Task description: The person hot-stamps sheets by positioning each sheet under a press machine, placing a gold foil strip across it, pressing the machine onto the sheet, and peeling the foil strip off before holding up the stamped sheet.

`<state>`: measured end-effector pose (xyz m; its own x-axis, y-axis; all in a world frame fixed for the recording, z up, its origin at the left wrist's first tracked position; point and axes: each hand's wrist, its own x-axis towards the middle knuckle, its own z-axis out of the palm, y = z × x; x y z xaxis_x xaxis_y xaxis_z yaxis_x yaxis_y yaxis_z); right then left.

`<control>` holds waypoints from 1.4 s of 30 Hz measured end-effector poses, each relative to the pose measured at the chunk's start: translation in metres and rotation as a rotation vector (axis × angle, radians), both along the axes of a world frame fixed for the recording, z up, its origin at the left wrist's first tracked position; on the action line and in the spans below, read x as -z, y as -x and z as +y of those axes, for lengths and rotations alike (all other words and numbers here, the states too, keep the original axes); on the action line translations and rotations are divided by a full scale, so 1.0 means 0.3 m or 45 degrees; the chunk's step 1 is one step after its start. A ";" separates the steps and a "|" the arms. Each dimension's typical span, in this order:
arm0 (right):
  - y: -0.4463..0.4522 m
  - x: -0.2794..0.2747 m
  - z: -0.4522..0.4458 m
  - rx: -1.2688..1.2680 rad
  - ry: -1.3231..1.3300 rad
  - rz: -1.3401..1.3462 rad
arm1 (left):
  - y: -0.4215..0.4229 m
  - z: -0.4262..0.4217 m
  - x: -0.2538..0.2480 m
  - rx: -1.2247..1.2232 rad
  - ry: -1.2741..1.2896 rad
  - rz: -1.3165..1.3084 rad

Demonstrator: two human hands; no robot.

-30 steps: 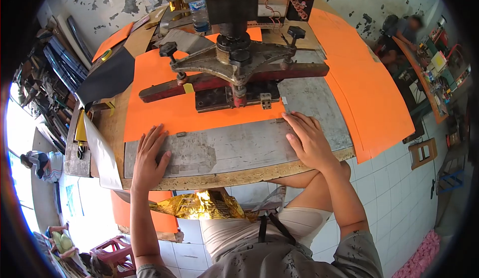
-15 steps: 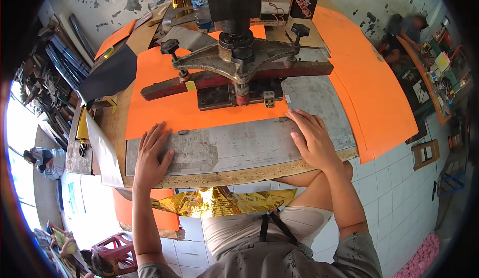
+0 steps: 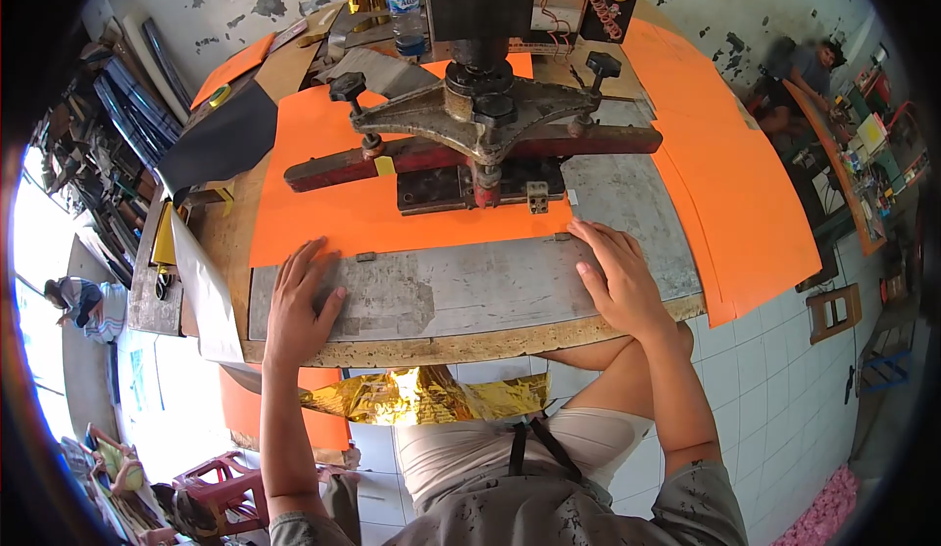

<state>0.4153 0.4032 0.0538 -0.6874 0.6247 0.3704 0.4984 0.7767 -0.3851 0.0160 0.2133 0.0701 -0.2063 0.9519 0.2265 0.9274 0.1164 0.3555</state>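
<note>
In the head view, taking twelve o'clock as straight away from the person, the orange sheet (image 3: pixel 328 218) lies on the grey metal plate (image 3: pixel 490 281) of the bench (image 3: pixel 470 352), partly beneath the press (image 3: pixel 426 123). The left hand (image 3: pixel 302 296) rests palm down, fingers stretched out and thumb apart, pinching nothing; its fingertips lie on the sheet's near edge, toward its left end. The right hand (image 3: pixel 618 276) is likewise flat, fingers close together and thumb held off, with its fingertips at the near right corner. From the left hand the sheet spreads between twelve and three o'clock; from the right, between nine and twelve. Neither hand is clearly nearer, since both reach that edge.

The near edge runs from nine toward three, its right end tipped slightly toward two; the left side points just past twelve. The long axis looks to follow the near edge, but the press hides too much to be certain. Two small metal stops (image 3: pixel 366 257) sit along this edge, between the hands.
</note>
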 end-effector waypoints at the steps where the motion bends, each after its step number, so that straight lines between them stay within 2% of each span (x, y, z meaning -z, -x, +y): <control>1: -0.001 -0.002 -0.001 -0.002 0.013 0.008 | 0.002 0.002 0.005 0.013 -0.014 -0.013; 4: 0.001 -0.013 -0.006 0.009 0.073 0.054 | 0.008 0.002 0.014 0.035 -0.032 0.001; 8: 0.003 -0.011 0.000 0.021 -0.010 0.011 | 0.006 0.004 0.006 0.045 -0.002 0.114; 17: -0.001 -0.005 -0.002 0.025 0.014 -0.014 | -0.007 -0.002 0.000 0.017 -0.007 -0.021; 26: 0.002 -0.001 0.001 0.034 -0.030 -0.076 | 0.005 -0.002 0.008 0.062 -0.032 0.069; 35: 0.013 -0.023 0.007 0.039 -0.012 -0.125 | 0.008 0.016 -0.003 0.086 -0.018 0.016; 42: 0.008 -0.048 0.029 0.048 0.074 -0.141 | -0.011 0.040 -0.008 0.020 0.037 0.069</control>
